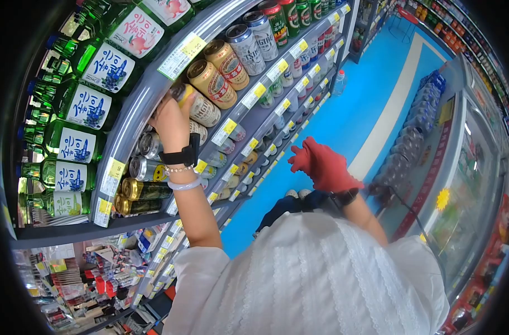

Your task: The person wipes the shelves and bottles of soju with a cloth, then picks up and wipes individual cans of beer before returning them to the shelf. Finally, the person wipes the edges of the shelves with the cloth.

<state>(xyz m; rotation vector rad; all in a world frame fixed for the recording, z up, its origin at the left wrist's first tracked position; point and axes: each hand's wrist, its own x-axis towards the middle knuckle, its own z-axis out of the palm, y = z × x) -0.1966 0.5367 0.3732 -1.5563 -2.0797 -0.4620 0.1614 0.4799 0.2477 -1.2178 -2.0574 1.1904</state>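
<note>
My left hand [173, 120], bare with a black wrist strap and bracelets, reaches into the drinks shelf. Its thumb lies along a beige beer can [201, 109] with a yellow top, which tilts toward the aisle; the other fingers are partly hidden behind the can. Gold-topped beer cans [212, 81] stand just beyond it, and silver cans [148, 167] are below my wrist. Out over the blue floor, my right hand [324, 164] wears a red glove. Its fingers are loosely bent and apart, with nothing seen in them.
Green bottles [78, 106] fill the upper shelf at left. Price tags line the shelf edges [254, 95]. Packaged goods [70, 273] hang at lower left. Across the blue aisle [310, 123] are wrapped bottle packs [411, 128] and a glass-topped freezer [466, 151]. A clear bottle [339, 82] stands by the shelf.
</note>
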